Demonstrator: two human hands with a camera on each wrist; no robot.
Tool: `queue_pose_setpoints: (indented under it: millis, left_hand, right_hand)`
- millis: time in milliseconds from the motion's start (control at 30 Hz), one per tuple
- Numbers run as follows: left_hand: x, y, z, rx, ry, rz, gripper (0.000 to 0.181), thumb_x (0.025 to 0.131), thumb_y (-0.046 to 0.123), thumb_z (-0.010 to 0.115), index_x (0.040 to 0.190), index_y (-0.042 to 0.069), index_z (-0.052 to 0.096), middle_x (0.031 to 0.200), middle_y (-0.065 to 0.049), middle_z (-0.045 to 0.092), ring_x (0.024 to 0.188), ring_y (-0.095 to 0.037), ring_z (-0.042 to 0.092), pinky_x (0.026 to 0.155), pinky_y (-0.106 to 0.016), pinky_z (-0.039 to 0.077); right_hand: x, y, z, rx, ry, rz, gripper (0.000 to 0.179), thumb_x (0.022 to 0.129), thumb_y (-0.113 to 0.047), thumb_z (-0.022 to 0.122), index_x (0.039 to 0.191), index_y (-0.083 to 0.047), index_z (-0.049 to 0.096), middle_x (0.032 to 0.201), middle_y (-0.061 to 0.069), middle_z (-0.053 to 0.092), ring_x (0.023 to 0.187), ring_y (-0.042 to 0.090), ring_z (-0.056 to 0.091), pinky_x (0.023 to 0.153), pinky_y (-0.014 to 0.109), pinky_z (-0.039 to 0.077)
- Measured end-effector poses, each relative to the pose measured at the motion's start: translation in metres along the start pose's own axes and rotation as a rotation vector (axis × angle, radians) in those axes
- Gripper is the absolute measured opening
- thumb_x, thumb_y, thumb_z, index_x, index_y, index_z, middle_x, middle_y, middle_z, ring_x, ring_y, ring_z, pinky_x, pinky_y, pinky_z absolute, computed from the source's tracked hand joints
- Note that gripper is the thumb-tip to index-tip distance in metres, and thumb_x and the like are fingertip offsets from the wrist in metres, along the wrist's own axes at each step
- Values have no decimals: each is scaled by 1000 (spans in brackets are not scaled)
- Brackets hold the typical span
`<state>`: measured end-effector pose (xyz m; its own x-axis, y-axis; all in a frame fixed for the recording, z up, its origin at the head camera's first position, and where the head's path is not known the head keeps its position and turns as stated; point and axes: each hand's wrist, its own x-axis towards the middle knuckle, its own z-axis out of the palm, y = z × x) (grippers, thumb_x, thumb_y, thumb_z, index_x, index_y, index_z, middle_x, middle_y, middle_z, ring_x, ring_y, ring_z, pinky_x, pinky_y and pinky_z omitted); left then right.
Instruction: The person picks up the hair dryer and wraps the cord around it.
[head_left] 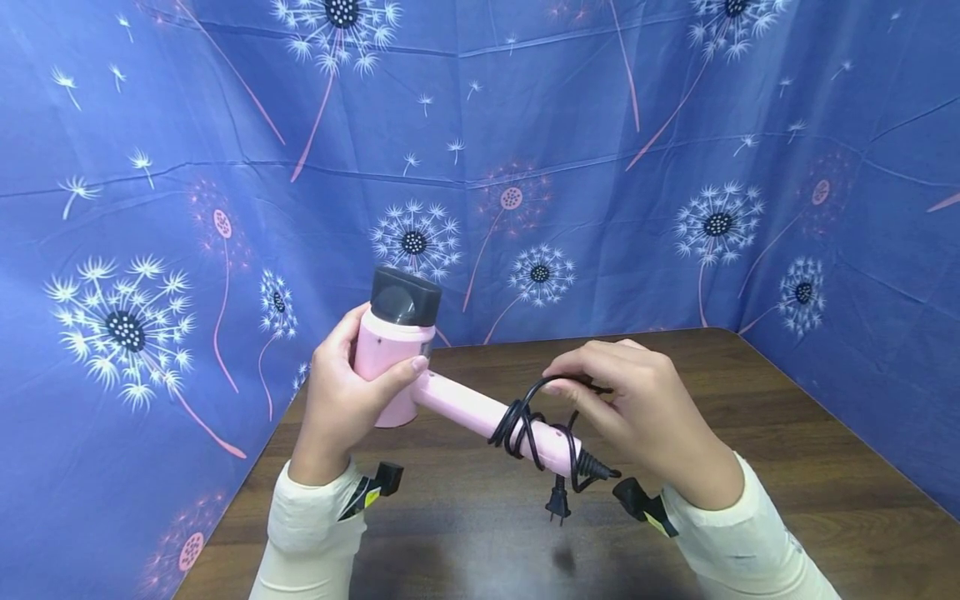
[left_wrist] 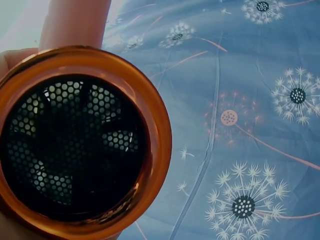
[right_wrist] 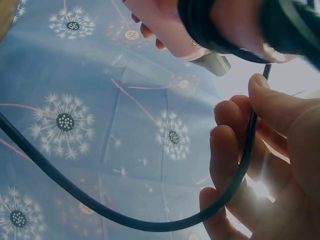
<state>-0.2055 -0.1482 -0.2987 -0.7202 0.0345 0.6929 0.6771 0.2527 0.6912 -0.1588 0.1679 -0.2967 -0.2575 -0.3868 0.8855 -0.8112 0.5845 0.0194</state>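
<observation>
A pink hair dryer (head_left: 457, 402) with a black nozzle (head_left: 405, 297) is held above the table, nozzle up and handle slanting down to the right. My left hand (head_left: 352, 392) grips its barrel, thumb across the front. In the left wrist view the round intake grille (left_wrist: 75, 145) shows inside a shiny copper-coloured rim. The black cord (head_left: 517, 425) is looped around the lower handle. My right hand (head_left: 637, 400) pinches a stretch of cord between thumb and fingers; the right wrist view shows the cord (right_wrist: 245, 155) crossing the curled fingers. The two-pin plug (head_left: 558, 502) dangles below the handle.
A dark brown wooden table (head_left: 465, 517) lies beneath both hands. Blue cloth (head_left: 600, 150) with a dandelion print hangs behind it and along both sides. Small black cameras (head_left: 388, 478) are strapped at the wrists over pale sleeves.
</observation>
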Motion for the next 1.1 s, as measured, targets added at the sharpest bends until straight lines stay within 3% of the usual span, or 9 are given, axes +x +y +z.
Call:
queue_pose_setpoints:
  millis: [300, 567, 633, 767, 867, 967, 1100]
  left_hand:
    - [-1, 3, -1, -83, -32, -12, 59, 79, 14, 87, 133, 22, 65, 105, -7, 72, 87, -27, 70, 70, -37, 62]
    - [0, 4, 0, -134, -23, 3, 49, 81, 11, 84, 127, 15, 68, 102, -9, 71, 86, -26, 70, 71, -35, 62]
    - [0, 4, 0, -139, -18, 14, 48, 81, 10, 84, 127, 13, 68, 102, -10, 71, 86, -25, 70, 71, -34, 62]
    - [0, 5, 1, -173, -10, 26, 52, 82, 8, 81, 131, 10, 64, 106, -11, 70, 89, -23, 70, 73, -33, 62]
    - [0, 5, 1, -201, -5, 28, 53, 82, 7, 79, 132, 9, 62, 108, -11, 70, 91, -23, 70, 75, -32, 62]
    - [0, 5, 2, -217, -1, 29, 52, 82, 6, 78, 132, 8, 61, 108, -11, 70, 91, -23, 70, 75, -32, 62]
    - [1, 5, 3, -247, 14, 35, 52, 83, 5, 76, 132, 9, 60, 109, -11, 70, 92, -23, 70, 76, -32, 61]
  right_hand:
    - [-2, -1, 2, 56, -38, 55, 12, 88, -18, 81, 98, -22, 78, 91, -16, 74, 78, 2, 62, 70, 19, 47]
    - [-3, -2, 7, 62, -64, 80, 9, 89, -19, 81, 97, -22, 78, 91, -16, 75, 78, 3, 65, 73, 20, 48]
    - [-3, -2, 9, 60, -60, 70, 6, 94, -27, 76, 97, -22, 78, 91, -15, 75, 77, 4, 66, 72, 21, 49]
    - [1, -2, 12, 63, -25, -16, 29, 104, -39, 60, 96, -17, 77, 88, -10, 76, 73, 5, 66, 67, 25, 51]
    - [2, -1, 15, 89, -6, -71, 36, 108, -37, 53, 96, -13, 76, 87, -5, 77, 71, 9, 67, 65, 28, 52]
    - [0, -1, 17, 122, -30, -53, 26, 107, -28, 58, 97, -12, 76, 89, -5, 76, 75, 9, 68, 67, 28, 53]
    - [-4, -2, 18, 144, -93, 4, 9, 95, -20, 69, 101, -15, 74, 92, -11, 73, 78, 6, 63, 70, 23, 51]
